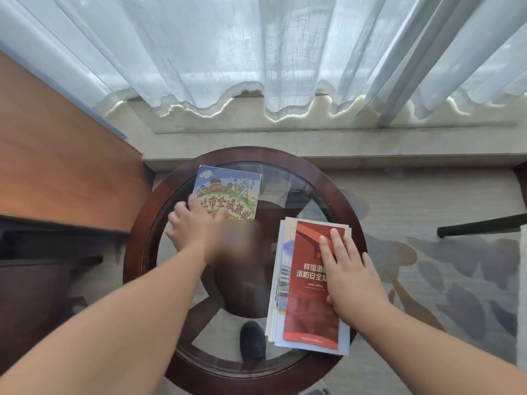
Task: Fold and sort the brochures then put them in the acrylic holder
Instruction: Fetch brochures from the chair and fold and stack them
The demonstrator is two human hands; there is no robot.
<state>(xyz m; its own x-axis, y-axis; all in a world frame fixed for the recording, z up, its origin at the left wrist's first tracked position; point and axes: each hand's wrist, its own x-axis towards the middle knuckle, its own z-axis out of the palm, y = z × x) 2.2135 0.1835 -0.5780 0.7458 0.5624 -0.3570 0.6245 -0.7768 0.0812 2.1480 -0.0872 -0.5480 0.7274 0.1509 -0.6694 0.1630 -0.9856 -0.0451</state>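
On the round glass tabletop (pixel 296 178), framed by a dark wooden rim, two lots of brochures lie apart. Toward the far left edge lies a cartoon brochure (pixel 228 191) showing a colourful drawing of buildings and a Ferris wheel above large red characters. The left hand (pixel 192 228) rests palm down on its near left part, fingers spread flat, pressing rather than gripping; the near edge of this brochure is lost in a blurred patch, so its full outline cannot be told. Along the right edge of the tabletop lies a stack of brochures (pixel 281 280), slightly fanned so that paler sheets show at its left side. On top of it sits a red brochure (pixel 306 303) with white characters, its long side running from the near edge toward the far edge. The right hand (pixel 349 273) lies flat on the right part of the red brochure, fingers together and pointing to the far side, holding the stack down without closing around anything. Through the glass, the table's wooden cross-frame and a dark shoe (pixel 252 342) show below. Sheer white curtains (pixel 256 52) hang beyond the table, and a brown wooden desk (pixel 62 172) stands just beside it at the left.
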